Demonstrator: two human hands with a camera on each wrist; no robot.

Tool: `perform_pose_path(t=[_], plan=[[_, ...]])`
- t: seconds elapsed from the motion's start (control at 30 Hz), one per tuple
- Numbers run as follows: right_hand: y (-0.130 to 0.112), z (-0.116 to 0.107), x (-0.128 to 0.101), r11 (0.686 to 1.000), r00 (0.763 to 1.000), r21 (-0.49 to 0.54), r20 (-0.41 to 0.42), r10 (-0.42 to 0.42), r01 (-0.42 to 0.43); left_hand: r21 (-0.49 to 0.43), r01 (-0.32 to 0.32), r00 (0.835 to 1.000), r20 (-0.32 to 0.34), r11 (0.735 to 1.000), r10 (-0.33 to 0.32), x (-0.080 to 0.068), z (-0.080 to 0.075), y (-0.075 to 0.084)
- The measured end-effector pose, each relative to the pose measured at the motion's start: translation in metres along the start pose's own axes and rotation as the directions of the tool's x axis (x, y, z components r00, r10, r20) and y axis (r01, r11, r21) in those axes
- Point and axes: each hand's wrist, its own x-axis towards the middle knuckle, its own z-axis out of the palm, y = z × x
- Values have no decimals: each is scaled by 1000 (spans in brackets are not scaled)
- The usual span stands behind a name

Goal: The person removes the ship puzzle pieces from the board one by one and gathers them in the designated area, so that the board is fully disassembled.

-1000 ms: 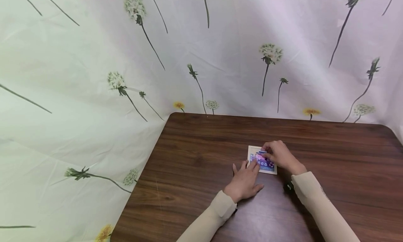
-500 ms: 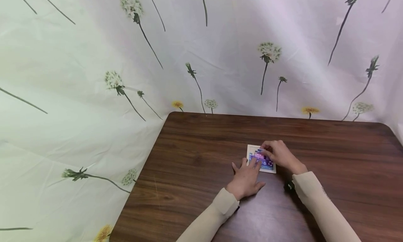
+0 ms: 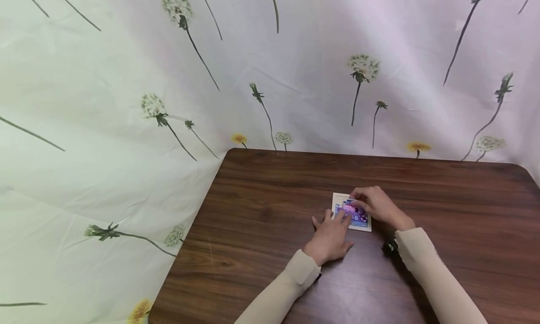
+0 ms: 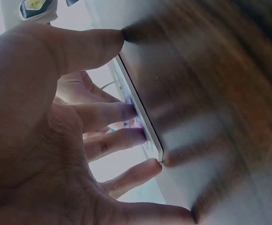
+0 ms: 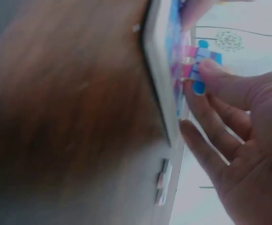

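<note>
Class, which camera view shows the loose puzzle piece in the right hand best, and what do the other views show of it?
The right wrist view: the puzzle piece, pink and blue, shows edge-on at the right hand's fingertips, over the puzzle board. The head view shows only the hand covering it. The left wrist view shows the board's edge, not the piece.

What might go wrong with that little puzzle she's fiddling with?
The right hand pinches a puzzle piece tilted over the puzzle tray; forced down crooked, it may jam or lift neighbouring pieces. The left hand only presses fingertips on the tray's near side, so the tray could skid across the smooth table.
</note>
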Motion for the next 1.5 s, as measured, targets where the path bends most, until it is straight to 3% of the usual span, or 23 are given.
perform_pose_path(t=[0.23,0.63,0.87,1.3,1.5], plan=[[-3,2,1,999,999,6,1,40,-40,11,4,1000,9,1000,-4,1,0,0],[-6,0,2,988,993,108,46,106,-110,44,3,1000,4,999,-3,2,2,2],[-3,-2,-6,983,991,119,2,137,-137,37,8,1000,7,999,-8,1,0,2],[15,-33,-28,978,978,117,-92,185,-174,34,5,1000,-6,999,-4,-1,1,1],[21,-41,-39,970,968,92,-96,232,-223,29,1,1000,-18,1000,-1,-1,4,1]])
